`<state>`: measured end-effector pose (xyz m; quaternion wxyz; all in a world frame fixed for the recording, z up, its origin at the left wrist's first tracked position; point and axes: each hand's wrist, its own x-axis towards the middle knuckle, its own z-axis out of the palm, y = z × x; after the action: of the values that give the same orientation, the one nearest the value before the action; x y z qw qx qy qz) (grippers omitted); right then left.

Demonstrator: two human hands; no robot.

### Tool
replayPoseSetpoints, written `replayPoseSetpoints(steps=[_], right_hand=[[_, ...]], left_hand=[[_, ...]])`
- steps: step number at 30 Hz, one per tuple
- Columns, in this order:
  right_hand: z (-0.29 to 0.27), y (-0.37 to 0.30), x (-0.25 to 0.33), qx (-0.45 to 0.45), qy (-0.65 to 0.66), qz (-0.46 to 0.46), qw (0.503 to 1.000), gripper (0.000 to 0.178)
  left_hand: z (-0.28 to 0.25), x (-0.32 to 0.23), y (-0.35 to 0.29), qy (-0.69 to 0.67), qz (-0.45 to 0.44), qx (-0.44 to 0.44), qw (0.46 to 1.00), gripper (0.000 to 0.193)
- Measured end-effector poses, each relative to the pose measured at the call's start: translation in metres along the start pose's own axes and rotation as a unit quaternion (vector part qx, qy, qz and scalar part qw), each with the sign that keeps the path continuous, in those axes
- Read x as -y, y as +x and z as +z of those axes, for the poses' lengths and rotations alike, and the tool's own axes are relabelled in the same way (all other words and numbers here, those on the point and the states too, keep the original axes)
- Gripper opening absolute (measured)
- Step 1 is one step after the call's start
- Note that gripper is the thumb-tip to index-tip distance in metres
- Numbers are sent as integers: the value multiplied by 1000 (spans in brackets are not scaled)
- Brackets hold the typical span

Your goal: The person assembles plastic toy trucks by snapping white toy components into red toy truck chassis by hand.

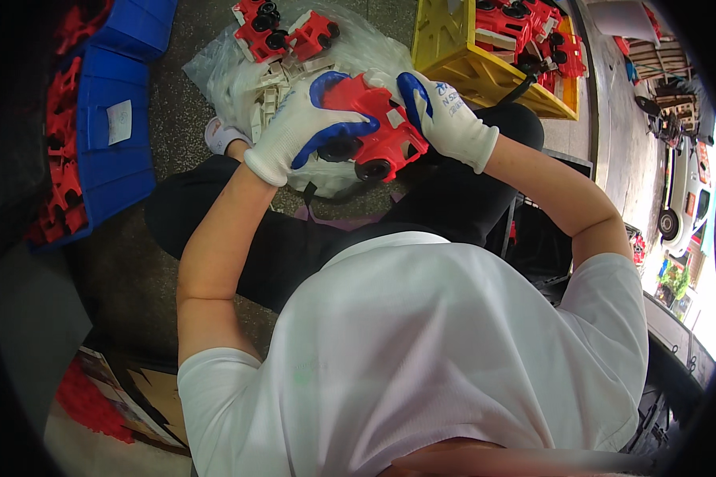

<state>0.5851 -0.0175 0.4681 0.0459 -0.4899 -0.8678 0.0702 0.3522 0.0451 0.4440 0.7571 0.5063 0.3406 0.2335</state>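
Observation:
A red toy truck (pixel 386 131) with black wheels is held up between my two gloved hands, above my lap. My left hand (pixel 306 119), in a white glove with blue coating, is closed round its left side, the thumb lying across the body. Against the truck's far right side presses my right hand (pixel 445 115), gloved alike, its fingers partly hidden. Just beyond lie white plastic parts (pixel 298 73) on a clear plastic bag (pixel 358 40). Two more red toy trucks (pixel 314 33) rest on that bag.
At the right back stands a yellow crate (pixel 445 48) filled with red toy trucks. Blue bins (pixel 115 179) holding red toy parts line the left side. My dark-trousered legs (pixel 453 203) spread around the bag. A white vehicle (pixel 684 199) stands outside at far right.

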Motion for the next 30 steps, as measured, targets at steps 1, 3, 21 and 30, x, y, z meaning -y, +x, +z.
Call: replayPoseSetpoints(steps=[1,3,21,30], right_hand=[[0,2,3,49,12,28,998,37],[9,8,1,4,127,123,984,35],[-11,-19,11,-144,61,-50,986,50],[-38,6,5,-44,-53,-68,995,42]], left_hand=[[-1,2,1,-30,-16,-10,999,50],[-2,2,2,-58,-35,-21,998,50],[-2,15,11,411,297,39,861,82],[-6,18,12,375,250,20,893,79]])
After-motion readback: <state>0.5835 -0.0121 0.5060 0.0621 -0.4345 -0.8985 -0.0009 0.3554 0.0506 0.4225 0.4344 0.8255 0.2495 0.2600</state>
